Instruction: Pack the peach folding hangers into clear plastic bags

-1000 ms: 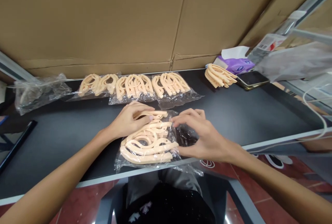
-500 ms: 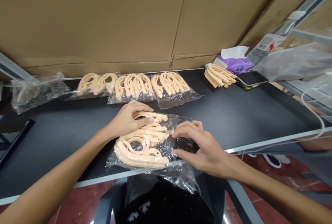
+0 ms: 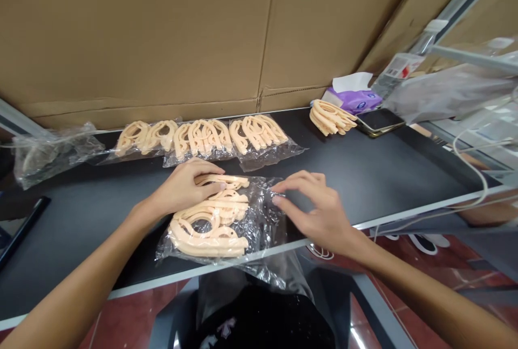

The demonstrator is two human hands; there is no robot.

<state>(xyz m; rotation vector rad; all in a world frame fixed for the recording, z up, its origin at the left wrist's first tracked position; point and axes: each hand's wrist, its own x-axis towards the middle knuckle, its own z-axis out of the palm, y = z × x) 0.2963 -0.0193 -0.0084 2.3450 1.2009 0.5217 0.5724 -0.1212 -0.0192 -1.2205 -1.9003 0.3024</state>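
At the front of the dark table [image 3: 388, 176], the clear bag [image 3: 265, 225] lay flat, its loose end hanging past the edge. The left hand [image 3: 188, 184] was curled over the upper hangers [image 3: 208, 246], thumb and fingers clasping them through the plastic; the right hand [image 3: 319, 206] appeared to pinch the film between thumb and forefinger, other fingers bent. A hard pull against the left hand's hold might have torn the thin film, and the overhanging slack could have dragged the load off. The hangers looked cream, smooth and curved, with round loops and small holes, bunched toward the bag's left side under shiny, crinkled plastic.
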